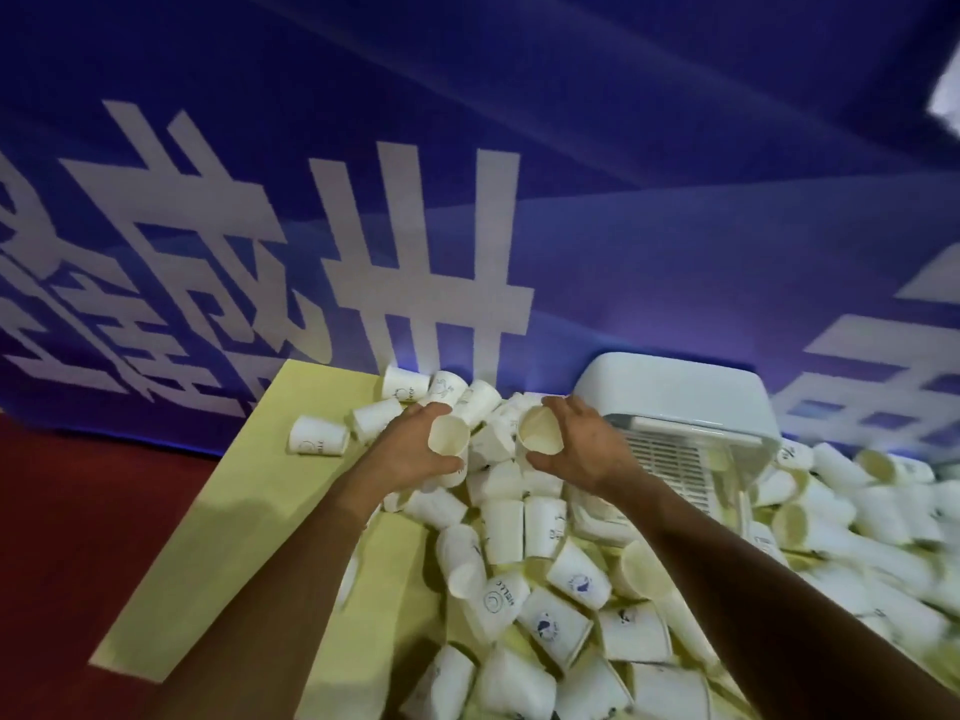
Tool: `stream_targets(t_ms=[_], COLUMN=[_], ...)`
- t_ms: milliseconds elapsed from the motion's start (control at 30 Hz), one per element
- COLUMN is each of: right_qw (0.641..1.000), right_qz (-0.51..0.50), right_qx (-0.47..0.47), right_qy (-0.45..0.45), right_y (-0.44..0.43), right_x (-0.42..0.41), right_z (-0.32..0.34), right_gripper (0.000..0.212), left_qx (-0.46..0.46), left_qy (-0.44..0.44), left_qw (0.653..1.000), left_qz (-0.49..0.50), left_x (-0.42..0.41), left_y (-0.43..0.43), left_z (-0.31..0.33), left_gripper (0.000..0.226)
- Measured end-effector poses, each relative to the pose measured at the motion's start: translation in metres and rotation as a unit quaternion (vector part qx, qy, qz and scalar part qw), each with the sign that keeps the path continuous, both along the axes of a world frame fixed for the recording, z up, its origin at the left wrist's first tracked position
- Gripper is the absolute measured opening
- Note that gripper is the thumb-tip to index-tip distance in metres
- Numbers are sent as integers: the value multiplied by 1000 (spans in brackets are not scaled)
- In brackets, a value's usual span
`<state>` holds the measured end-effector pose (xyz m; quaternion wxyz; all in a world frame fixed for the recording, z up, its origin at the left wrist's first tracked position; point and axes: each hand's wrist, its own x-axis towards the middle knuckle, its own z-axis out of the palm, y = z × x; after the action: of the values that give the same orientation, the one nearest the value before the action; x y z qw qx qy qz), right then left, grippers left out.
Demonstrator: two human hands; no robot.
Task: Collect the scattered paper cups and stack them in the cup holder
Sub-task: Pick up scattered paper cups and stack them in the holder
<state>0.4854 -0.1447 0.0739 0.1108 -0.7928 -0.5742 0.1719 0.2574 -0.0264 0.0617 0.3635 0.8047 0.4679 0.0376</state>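
Several white paper cups lie scattered in a heap across a yellow table. My left hand grips one cup with its open mouth turned toward me. My right hand grips a second cup, mouth also facing me. The two held cups are side by side, a small gap apart, above the pile near the table's far edge. Just right of my right hand stands a white cup holder with a rounded top and a slotted front.
A blue banner with large white characters hangs behind the table. Red floor shows at the left. More cups pile up to the right of the holder. The table's left part is bare yellow surface.
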Motion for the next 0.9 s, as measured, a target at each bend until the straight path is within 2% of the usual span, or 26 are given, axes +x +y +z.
stream_targets(t_ms=[133,267,367,567,900], right_qw=[1000,998,997,998,1000], right_qz=[-24,-50,-72,-38,-14], right_qx=[16,48,41,26,-2], right_qy=[-2,3,-1,37,3], right_y=[-45,-86,-101,-104,-89], right_x=[36,68,85,90,86], right_z=[10,12,8,-12,-41], right_gripper=[83,74,77,81,77], left_qx=[15,3,10,16,19], left_qy=[-2,-2,-1,11,42], left_qw=[999,998,996,994,995], left_qz=[-44,-69,-84,-107,-84], left_x=[45,78,97,116,114], left_y=[-29,-52,-64,-77,-70], left_z=[9,10,10,9,2], left_gripper=[87,88,86,78,82])
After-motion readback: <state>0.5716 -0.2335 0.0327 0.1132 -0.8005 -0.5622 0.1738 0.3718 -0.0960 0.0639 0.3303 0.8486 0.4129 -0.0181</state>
